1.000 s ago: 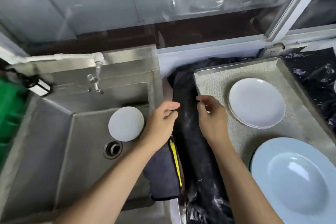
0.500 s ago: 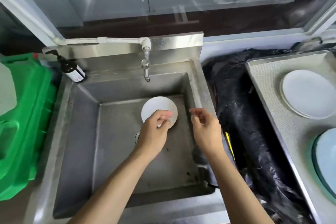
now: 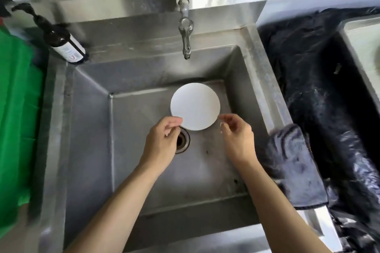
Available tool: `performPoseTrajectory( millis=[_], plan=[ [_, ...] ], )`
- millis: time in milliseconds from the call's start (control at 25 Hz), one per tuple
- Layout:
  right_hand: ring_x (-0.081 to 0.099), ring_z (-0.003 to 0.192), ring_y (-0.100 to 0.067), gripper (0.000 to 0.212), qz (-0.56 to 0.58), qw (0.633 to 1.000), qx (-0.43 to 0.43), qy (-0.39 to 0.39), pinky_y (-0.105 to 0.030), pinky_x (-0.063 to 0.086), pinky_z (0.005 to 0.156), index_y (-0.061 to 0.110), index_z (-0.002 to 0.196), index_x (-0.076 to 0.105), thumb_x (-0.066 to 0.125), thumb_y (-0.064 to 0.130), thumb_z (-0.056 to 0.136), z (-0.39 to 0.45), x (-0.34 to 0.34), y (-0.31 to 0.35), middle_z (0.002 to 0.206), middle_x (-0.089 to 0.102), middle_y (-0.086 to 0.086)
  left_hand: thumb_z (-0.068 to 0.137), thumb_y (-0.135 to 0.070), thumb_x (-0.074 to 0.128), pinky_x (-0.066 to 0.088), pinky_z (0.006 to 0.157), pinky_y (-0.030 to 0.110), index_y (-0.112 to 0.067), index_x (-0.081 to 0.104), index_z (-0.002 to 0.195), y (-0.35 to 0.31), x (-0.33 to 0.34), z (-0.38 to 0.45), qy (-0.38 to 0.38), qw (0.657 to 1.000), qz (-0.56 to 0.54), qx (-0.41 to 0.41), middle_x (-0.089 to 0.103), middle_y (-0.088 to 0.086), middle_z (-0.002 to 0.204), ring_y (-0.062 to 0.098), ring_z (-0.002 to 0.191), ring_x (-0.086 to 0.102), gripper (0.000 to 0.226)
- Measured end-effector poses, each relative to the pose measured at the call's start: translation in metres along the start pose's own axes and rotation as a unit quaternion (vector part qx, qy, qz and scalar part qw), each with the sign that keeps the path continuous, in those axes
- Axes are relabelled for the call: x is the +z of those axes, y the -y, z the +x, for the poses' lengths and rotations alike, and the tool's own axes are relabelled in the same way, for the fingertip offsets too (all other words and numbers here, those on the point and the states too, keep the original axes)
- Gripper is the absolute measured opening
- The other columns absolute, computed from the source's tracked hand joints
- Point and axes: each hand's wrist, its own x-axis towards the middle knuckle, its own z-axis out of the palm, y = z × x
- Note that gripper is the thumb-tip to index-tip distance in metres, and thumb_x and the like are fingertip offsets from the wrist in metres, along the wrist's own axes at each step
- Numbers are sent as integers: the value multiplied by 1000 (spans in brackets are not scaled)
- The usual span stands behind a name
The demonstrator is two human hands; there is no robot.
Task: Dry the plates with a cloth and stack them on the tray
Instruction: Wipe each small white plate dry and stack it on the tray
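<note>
white plate [image 3: 195,106] in the sink [image 3: 144,170]; left hand [image 3: 162,141] and right hand [image 3: 238,139] flank it, fingers loosely curled, holding nothing.

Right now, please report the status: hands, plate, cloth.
Left hand and right hand empty, at the near edge of the plate. Plate in sink. Cloth draped on sink's right rim. Nothing in the way.

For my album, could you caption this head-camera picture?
Both hands, left and right, reach for a white plate in the steel sink, a dark cloth draped over its edge.
</note>
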Motion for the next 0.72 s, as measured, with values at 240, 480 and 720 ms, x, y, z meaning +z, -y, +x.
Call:
performPoseTrajectory(
  millis=[240,480,720],
  plan=[
    [64,87,-3,28,-4,999,23,-24,-20,45,69,28,117,69,56,17,96,78,49,-58,102,69,8,97,-5,54,54,95,33,-32,67,105,70,22,75,-30,999,13,-14,69,-14,115,5,107,64,31],
    [54,105,-13,40,5,997,54,-59,-30,44,91,20,141,57,52,18,102,145,87,-111,128,55,-1,96,-11,53,45,92,24,-32,56,133,118,43,138,-50,996,24,-64,59,-18,129,6,119,57,42],
    [57,99,-10,28,18,996,54,-73,-19,43,74,23,125,68,55,17,101,170,105,-125,109,57,11,93,-16,54,41,83,16,-34,52,136,131,56,170,-51,994,7,-96,55,-25,107,-6,101,55,47]
  ],
)
